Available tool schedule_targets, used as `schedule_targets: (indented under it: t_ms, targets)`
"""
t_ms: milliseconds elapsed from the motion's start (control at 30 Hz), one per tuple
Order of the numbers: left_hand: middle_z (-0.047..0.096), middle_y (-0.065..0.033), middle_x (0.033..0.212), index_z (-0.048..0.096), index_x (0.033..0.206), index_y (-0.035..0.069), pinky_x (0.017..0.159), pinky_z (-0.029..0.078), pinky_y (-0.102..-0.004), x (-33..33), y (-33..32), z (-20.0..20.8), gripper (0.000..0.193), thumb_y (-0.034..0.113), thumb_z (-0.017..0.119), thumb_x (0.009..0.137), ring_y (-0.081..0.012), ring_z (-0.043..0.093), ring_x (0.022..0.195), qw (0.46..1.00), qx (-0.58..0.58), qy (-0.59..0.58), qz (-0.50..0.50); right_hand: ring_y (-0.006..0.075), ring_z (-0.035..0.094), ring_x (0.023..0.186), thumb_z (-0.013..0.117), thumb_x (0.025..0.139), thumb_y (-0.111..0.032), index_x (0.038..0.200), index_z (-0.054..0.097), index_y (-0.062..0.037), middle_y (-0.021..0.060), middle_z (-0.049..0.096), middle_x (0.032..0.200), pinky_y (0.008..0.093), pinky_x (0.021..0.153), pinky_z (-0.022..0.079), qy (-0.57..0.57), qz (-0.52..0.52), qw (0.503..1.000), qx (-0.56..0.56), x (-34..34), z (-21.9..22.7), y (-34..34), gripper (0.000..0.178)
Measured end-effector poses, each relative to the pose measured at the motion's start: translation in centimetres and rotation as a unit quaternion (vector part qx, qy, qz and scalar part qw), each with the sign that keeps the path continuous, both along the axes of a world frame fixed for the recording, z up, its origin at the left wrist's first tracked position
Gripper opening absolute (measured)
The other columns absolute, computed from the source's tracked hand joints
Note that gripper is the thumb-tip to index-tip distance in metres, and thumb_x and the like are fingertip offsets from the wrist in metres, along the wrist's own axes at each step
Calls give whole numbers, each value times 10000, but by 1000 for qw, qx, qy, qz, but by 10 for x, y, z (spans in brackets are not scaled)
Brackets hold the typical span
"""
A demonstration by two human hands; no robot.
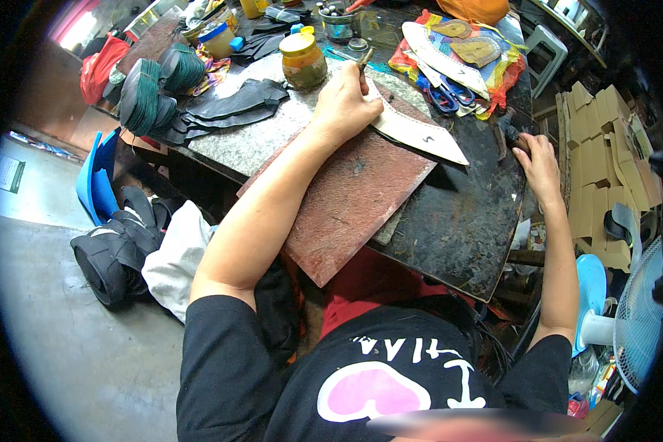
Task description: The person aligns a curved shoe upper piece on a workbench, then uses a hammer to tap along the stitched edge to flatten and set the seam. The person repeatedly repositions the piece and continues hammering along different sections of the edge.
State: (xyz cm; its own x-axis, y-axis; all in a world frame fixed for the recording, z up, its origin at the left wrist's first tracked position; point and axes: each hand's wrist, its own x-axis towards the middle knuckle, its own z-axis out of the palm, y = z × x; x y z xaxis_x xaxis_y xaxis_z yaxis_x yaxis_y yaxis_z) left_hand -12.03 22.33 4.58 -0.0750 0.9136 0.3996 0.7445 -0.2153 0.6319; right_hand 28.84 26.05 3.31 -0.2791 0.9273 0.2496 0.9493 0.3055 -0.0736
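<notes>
My left hand (pixel 346 107) is closed around a thin dark rod-shaped tool (pixel 365 59), which sticks up past the thumb. That hand rests on one end of a curved white pattern piece (pixel 423 136) with a row of small holes along its edge. Beneath the piece lies a reddish-brown board (pixel 357 199), set at an angle and jutting over the table's near edge. At the table's right side, my right hand (pixel 539 163) has its fingers bent round the wooden handle of a hammer (pixel 505 132), whose dark head rests on the tabletop.
Left of the board lie black leather pieces (pixel 236 107) and green thread spools (pixel 141 96). An open jar (pixel 303 62) stands behind them. Blue-handled scissors (pixel 446 94) and another white pattern (pixel 438 55) sit at the back right. A fan (pixel 641 317) and stacked boxes (pixel 604 162) stand to the right.
</notes>
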Motion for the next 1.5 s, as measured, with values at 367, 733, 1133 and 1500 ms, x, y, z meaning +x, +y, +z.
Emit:
schedule_targets:
  t_ms: [367, 733, 1133, 1500]
  targets:
    - [618, -142, 885, 492, 961, 34, 803, 513, -421, -1, -1, 1, 384, 182, 756, 726, -339, 638, 889, 1000, -9, -15, -11, 85, 581, 767, 613, 1023, -257, 1301, 626, -35, 11, 657, 896, 258, 676, 488, 326, 99, 939, -53, -87, 60, -55, 356]
    - [675, -161, 873, 540, 975, 20, 778, 544, -411, -2, 4, -5, 364, 226, 768, 780, -327, 689, 837, 1000, 21, -14, 17, 373, 688, 818, 615, 978, -339, 1120, 666, -134, 144, 698, 996, 451, 679, 538, 173, 164, 970, 43, -162, 51, -71, 254]
    - [639, -147, 844, 536, 961, 23, 755, 533, -421, 0, 6, -10, 348, 180, 764, 749, -338, 670, 810, 998, 51, -18, 14, 271, 643, 959, 830, 704, -187, 1086, 735, -184, 58, 642, 964, 380, 812, 544, 117, 377, 918, 47, -173, 60, -88, 394]
    - [615, -192, 936, 495, 1006, 31, 825, 507, -499, 3, 1, -1, 377, 163, 735, 746, -402, 641, 928, 1000, -10, -22, 11, 246, 711, 866, 681, 880, -250, 1116, 696, -84, 117, 735, 946, 375, 769, 535, 109, 269, 957, -23, -259, 66, 116, 289]
